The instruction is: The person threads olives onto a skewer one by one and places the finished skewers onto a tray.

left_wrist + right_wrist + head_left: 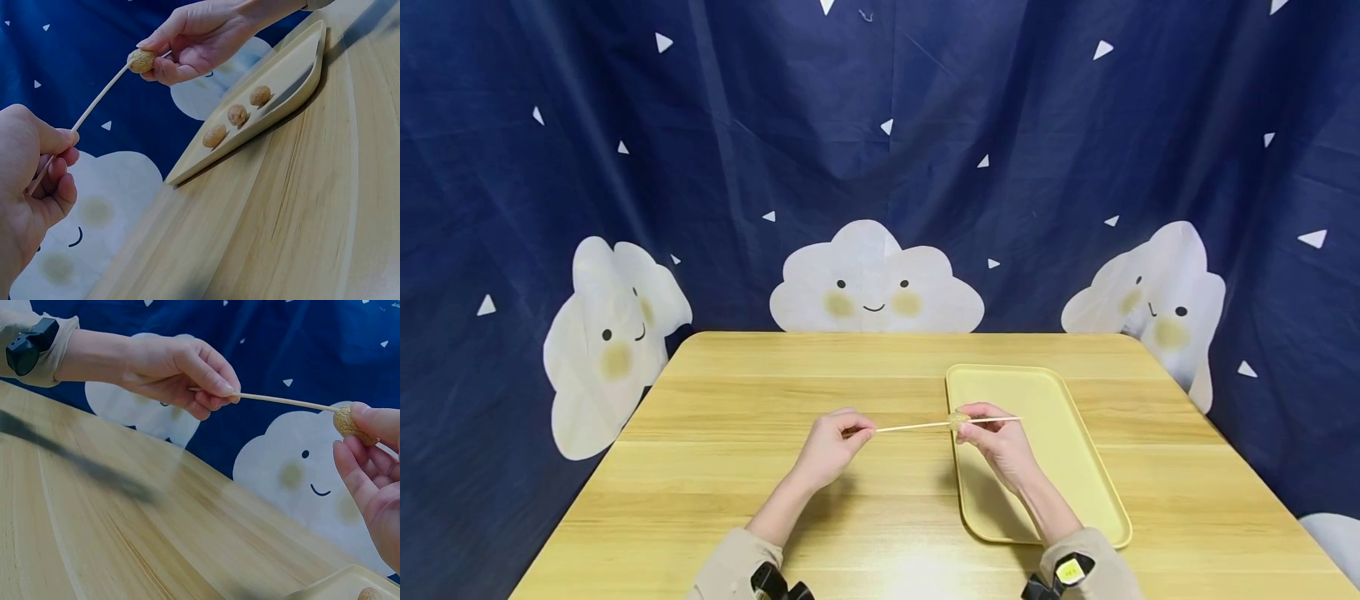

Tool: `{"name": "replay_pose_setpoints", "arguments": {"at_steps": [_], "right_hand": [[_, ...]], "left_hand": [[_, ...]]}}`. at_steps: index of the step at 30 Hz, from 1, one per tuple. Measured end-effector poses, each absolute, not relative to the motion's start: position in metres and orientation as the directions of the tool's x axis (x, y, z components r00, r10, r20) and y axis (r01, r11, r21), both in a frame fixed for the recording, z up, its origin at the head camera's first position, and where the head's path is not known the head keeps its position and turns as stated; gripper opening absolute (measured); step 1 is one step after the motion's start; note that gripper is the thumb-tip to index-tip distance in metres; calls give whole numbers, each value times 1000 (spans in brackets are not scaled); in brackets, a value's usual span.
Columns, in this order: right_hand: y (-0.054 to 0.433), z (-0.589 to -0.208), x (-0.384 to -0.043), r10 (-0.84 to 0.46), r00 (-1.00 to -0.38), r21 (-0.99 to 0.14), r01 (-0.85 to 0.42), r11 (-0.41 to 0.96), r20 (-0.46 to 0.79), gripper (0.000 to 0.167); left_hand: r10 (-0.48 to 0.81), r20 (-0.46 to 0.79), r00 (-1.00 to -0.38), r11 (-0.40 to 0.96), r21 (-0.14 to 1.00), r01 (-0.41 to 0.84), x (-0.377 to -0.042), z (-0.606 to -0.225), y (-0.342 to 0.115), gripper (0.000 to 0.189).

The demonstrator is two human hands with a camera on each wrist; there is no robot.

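My left hand pinches one end of a thin wooden skewer between thumb and fingers. Toward the other end, my right hand holds a brown, wrinkled meatball-like ball with thumb and fingertips. The skewer runs nearly level through this ball, and its tip shows beyond the right fingers in the head view. Both hands are raised above the table, the right one over the left side of a yellow tray. On the tray in the left wrist view lie three similar brown balls.
The tray lies on the right half of a wooden table. A dark blue curtain with white clouds and triangles hangs behind the table and at both sides. Each wrist carries a black strapped device over a beige sleeve.
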State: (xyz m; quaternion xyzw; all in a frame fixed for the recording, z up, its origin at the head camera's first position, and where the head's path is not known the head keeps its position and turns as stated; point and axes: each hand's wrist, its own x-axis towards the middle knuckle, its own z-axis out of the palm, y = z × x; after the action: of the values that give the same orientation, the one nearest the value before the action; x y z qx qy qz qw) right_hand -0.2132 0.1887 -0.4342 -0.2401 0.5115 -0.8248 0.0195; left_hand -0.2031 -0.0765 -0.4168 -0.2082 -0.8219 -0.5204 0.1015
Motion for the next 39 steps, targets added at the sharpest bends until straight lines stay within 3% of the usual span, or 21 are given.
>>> {"name": "replay_pose_setpoints", "arguments": {"at_steps": [39], "right_hand": [[171, -441, -210, -300, -888, -869, -186, -460, 349, 33]], "left_hand": [[286, 364, -886, 369, 812, 452, -201, -420, -59, 7]]}}
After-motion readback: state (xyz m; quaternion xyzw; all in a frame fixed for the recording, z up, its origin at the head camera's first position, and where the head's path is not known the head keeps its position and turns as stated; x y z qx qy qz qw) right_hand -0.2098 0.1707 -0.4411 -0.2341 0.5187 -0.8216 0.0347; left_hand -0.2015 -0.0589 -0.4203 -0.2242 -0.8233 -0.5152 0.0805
